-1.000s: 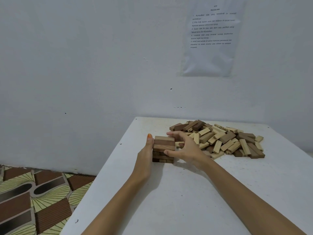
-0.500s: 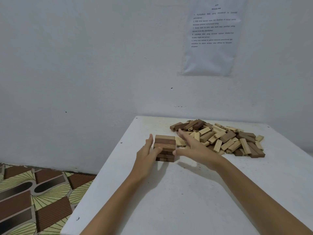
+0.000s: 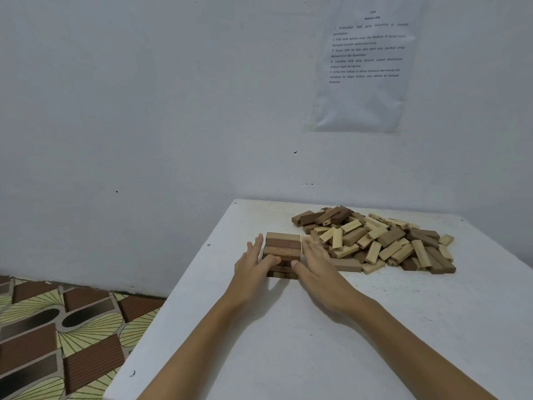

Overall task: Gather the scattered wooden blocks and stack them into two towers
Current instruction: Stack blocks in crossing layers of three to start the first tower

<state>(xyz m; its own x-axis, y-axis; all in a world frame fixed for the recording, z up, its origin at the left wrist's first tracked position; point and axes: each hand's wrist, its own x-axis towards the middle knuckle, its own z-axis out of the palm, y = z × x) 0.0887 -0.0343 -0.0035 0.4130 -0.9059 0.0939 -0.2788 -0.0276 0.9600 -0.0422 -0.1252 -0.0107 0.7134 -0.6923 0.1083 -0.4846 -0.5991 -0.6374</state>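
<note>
A short tower of dark brown wooden blocks (image 3: 282,246) stands on the white table (image 3: 288,342), a few layers high. My left hand (image 3: 253,264) lies flat against its left side, fingers straight, thumb across the front. My right hand (image 3: 314,262) presses its right side with straight fingers, thumb touching the front. Right of the tower a loose pile of light and dark blocks (image 3: 377,239) is spread toward the back right of the table.
The table stands against a white wall with a printed sheet (image 3: 364,62) taped above the pile. The table's left edge drops to a patterned floor (image 3: 57,336). Bare tabletop stretches in front of the tower and pile.
My right hand has let go of the top block and come down beside the tower. Both hands now lie flat on the tower's sides.
</note>
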